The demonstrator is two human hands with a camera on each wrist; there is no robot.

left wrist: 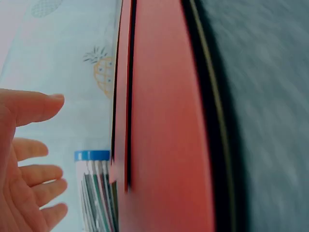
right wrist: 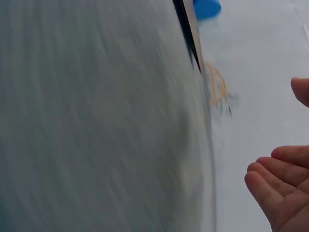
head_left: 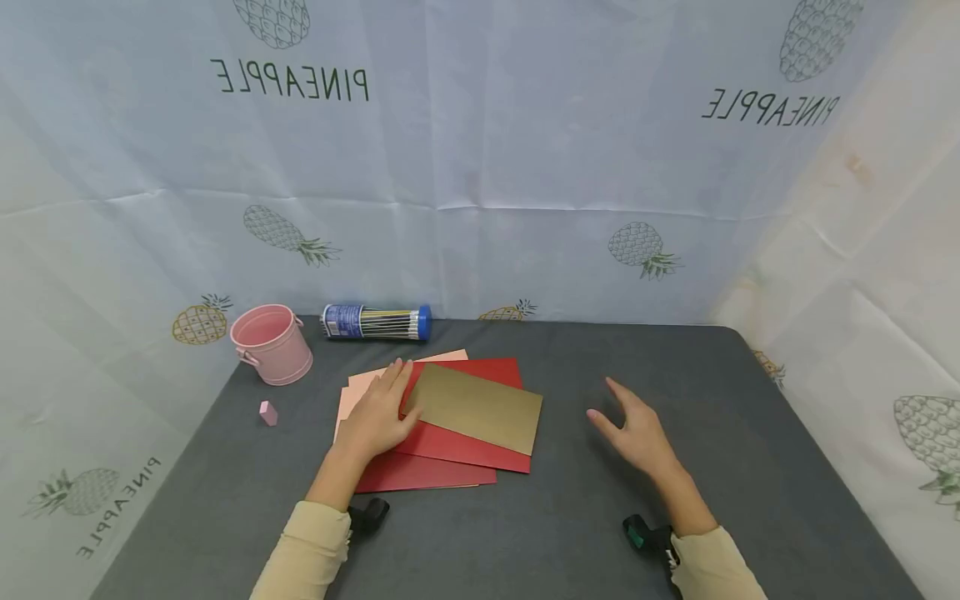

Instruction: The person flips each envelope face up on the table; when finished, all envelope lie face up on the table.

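Note:
A loose pile of flat rectangular paper pieces, like cards or envelopes, lies left of the table's middle. A gold piece (head_left: pixel 480 408) tops it, over a bright red piece (head_left: pixel 465 445), a darker red piece (head_left: pixel 427 472) and pale pink ones (head_left: pixel 450 356). My left hand (head_left: pixel 378 417) is over the pile's left part, overlapping the gold piece's left end, its fingers extended. In the left wrist view, that hand (left wrist: pixel 29 169) shows fingers and thumb apart, holding nothing. To the right of the pile, my right hand (head_left: pixel 637 433) hovers above the table, thumb and fingers spread and holding nothing.
A pink bucket (head_left: pixel 273 354) stands at the table's back left, with a small pink block (head_left: pixel 268 412) in front of it. Beside the bucket, a blue-capped clear tube of thin sticks (head_left: pixel 386 323) lies along the back edge. Pineapple-print cloth (head_left: pixel 480 150) hangs behind the dark table (head_left: pixel 570 533).

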